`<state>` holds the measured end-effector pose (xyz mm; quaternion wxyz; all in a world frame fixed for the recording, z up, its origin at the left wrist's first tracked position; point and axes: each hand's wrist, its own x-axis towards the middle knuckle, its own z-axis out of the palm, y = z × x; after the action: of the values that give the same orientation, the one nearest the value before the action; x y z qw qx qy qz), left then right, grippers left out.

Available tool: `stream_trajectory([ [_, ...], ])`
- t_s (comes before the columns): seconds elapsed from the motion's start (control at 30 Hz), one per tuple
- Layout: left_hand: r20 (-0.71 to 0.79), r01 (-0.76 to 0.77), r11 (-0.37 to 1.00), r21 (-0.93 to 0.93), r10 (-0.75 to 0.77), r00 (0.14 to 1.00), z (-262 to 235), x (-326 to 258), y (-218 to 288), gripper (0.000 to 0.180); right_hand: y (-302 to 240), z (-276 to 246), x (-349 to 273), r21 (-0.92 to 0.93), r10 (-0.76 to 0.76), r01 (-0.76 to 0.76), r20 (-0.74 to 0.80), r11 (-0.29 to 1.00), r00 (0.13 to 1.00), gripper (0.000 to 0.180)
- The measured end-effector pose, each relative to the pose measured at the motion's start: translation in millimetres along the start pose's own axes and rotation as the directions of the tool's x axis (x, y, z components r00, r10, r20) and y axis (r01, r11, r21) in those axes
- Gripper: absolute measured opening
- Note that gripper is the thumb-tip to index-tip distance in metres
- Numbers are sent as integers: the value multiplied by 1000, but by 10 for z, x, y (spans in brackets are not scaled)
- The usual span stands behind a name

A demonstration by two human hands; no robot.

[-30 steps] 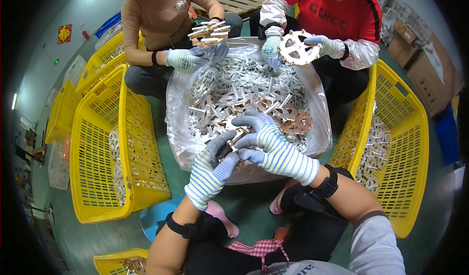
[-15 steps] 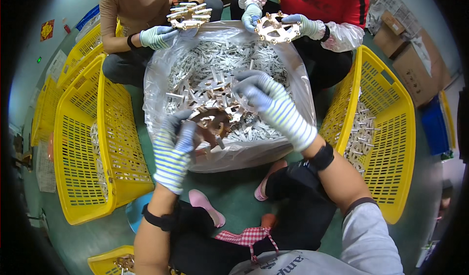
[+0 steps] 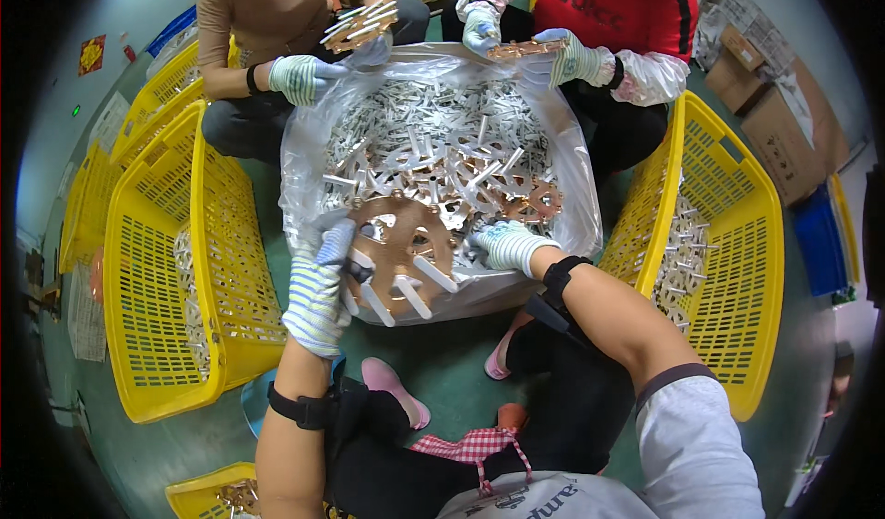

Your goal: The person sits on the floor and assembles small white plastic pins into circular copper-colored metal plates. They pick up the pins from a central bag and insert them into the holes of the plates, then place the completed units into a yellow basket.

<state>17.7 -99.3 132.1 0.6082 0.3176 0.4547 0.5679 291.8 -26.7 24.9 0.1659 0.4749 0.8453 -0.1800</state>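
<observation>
My left hand (image 3: 321, 284), in a striped glove, grips the left edge of a round copper-coloured metal plate (image 3: 406, 233) with cut-outs. Several silver strips stick out from the plate's lower side. It is tilted over the near edge of a plastic-lined bin (image 3: 576, 169). My right hand (image 3: 514, 245), gloved alike, reaches down among loose silver strips (image 3: 415, 104) near the bin's front right. Its fingers are curled, and the tips are hidden among the pieces. Beyond it lies another copper-coloured plate (image 3: 535, 204).
Two people sit across the bin; their gloved hands hold a plate with silver strips (image 3: 361, 29) and a copper-coloured plate (image 3: 525, 50). Yellow crates with metal parts stand at left (image 3: 217, 270) and right (image 3: 737, 270). Cardboard boxes (image 3: 784, 141) are stacked behind on the right.
My right hand has come down into the strips. The plate in my left hand has turned its broad face and strips into view. Both people opposite have tilted their plates.
</observation>
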Motion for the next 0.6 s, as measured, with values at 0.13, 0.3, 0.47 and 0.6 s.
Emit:
stream_trajectory([
  [0.13, 77, 96, 995, -29, -94, 993, 68, -12, -58, 41, 29, -46, 7, -36, 53, -51, 44, 998, 998, 32],
  [0.3, 86, 140, 988, -62, -135, 987, -14, -21, -85, 45, -169, -452, -177, 125, 62, -60, -11, 990, 998, 30],
  [0.47, 130, 106, 994, 0, -105, 986, 68, -100, -10, 43, -160, -881, -442, 479, 94, 67, -304, 875, 948, 32],
  [0.6, 156, 125, 992, -28, -120, 981, 213, -144, -22, 45, -190, -1000, -680, 722, 193, 564, -668, 400, 719, 19],
])
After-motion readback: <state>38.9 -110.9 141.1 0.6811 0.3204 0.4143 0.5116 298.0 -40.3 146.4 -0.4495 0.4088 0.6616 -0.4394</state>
